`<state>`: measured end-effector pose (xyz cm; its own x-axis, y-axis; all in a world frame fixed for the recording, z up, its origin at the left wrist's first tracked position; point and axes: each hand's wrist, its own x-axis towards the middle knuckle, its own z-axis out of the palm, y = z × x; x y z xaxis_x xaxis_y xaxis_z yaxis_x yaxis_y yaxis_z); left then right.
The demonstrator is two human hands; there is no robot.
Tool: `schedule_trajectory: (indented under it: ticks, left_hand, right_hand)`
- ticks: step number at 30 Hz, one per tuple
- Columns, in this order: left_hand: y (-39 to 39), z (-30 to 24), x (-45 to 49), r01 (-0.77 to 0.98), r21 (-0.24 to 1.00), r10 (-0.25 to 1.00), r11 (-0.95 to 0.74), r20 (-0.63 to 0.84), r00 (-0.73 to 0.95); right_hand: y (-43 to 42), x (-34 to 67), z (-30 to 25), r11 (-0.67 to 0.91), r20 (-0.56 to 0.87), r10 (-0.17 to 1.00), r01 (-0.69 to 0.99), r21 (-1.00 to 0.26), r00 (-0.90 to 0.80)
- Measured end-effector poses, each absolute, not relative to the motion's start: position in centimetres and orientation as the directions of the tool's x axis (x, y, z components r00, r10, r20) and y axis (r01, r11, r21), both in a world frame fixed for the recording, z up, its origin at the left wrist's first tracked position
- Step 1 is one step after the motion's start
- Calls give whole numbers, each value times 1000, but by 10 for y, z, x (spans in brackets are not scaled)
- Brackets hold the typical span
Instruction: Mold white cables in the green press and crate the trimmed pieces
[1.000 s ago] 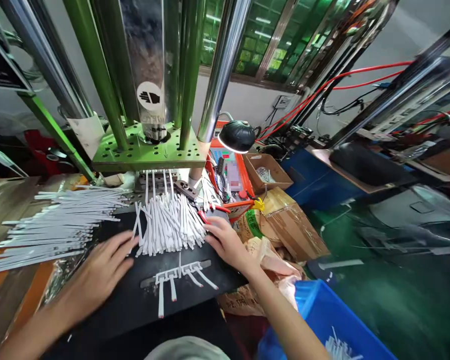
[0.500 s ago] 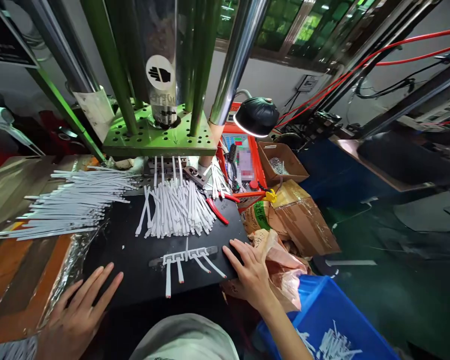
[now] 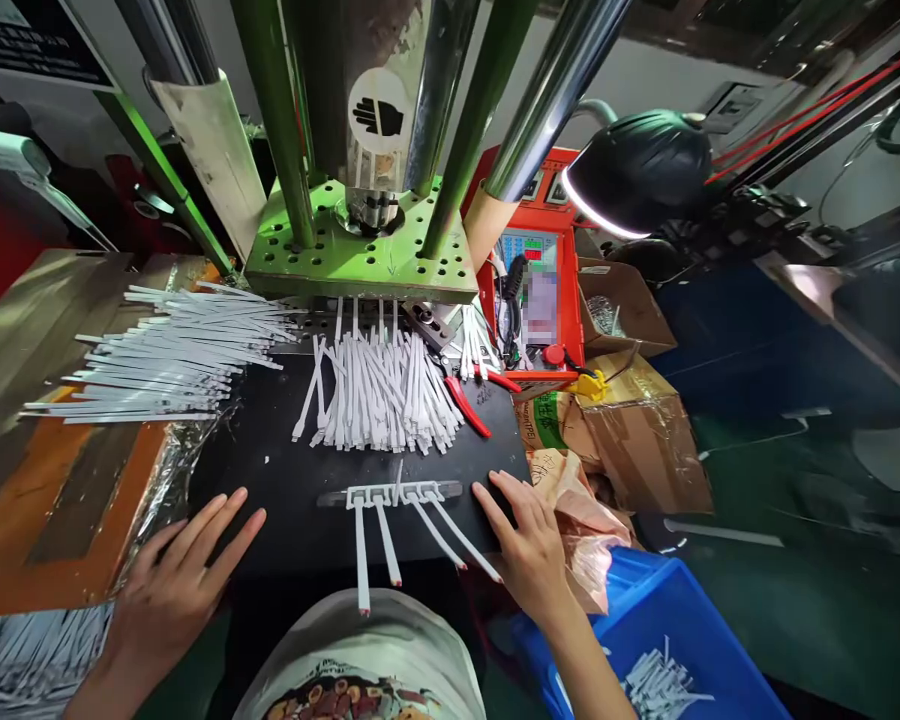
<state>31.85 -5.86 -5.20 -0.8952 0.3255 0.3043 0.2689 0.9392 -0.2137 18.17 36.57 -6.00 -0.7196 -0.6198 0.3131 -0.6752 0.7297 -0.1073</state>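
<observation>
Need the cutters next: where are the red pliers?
The red pliers lie on the black mat, just right of the white strip pile, beyond the right hand.

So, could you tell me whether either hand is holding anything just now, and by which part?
Nothing is held: the left hand and right hand lie flat and open on the black mat.

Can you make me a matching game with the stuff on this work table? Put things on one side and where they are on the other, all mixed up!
Things:
1. lamp
2. blue bin
3. red-handled cutters
4. right hand

Places:
A. at the right edge of the black mat
B. bottom right, below the table edge
C. top right, above the cardboard boxes
D. just right of the middle pile of white strips

Pairs: 1-C, 2-B, 3-D, 4-A
</observation>
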Motion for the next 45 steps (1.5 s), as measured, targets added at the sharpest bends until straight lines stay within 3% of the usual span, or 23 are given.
schedule_trajectory:
  ticks: [5, 8, 11, 14, 17, 20, 22, 24, 28, 31, 35, 39, 42, 45]
  left_hand:
    - [-55, -43, 314, 300, -191, 347, 935, 312, -884]
    - [-40, -28, 297, 370, -53, 368, 928, 309, -877]
    - [-11, -17, 270, 422, 65, 382, 904, 316, -868]
    - [14, -16, 245, 381, 132, 335, 915, 276, -901]
    - [21, -21, 235, 332, 308, 286, 892, 185, -940]
    - [12, -23, 234, 378, 410, 346, 830, 153, -926]
    - [7, -23, 234, 427, 419, 397, 801, 163, -903]
    - [5, -21, 235, 452, 407, 419, 794, 173, -891]
    - [9, -20, 243, 409, 372, 391, 833, 127, -912]
    - [4, -17, 246, 414, 374, 383, 830, 157, -910]
    - [-8, 7, 230, 479, 411, 396, 776, 273, -877]
    - [-6, 42, 191, 487, 261, 333, 834, 466, -820]
    - [-2, 56, 166, 585, 139, 465, 799, 475, -747]
    - [-6, 53, 165, 646, 134, 517, 751, 490, -702]
  right_hand:
    - [367, 183, -50, 733, 259, -614, -660, -165, -746]
    - [359, 178, -34, 671, 205, -636, -664, -328, -744]
    - [337, 168, -22, 550, 261, -636, -664, -506, -726]
    - [314, 154, -20, 451, 318, -654, -691, -565, -686]
    - [306, 138, -17, 375, 282, -721, -699, -609, -633]
    - [301, 121, -11, 279, 207, -815, -681, -677, -541]
    - [288, 108, -8, 213, 159, -866, -638, -740, -474]
    - [264, 95, -8, 196, 188, -840, -609, -769, -509]
    - [213, 74, -3, 252, 420, -566, -635, -731, -709]
    - [203, 68, 8, 280, 482, -448, -630, -724, -753]
    - [217, 78, 20, 329, 531, -441, -681, -654, -724]
    - [225, 99, 29, 360, 543, -442, -696, -621, -714]
    - [227, 106, 31, 405, 529, -425, -677, -614, -734]
    - [233, 110, 31, 481, 507, -410, -652, -586, -758]
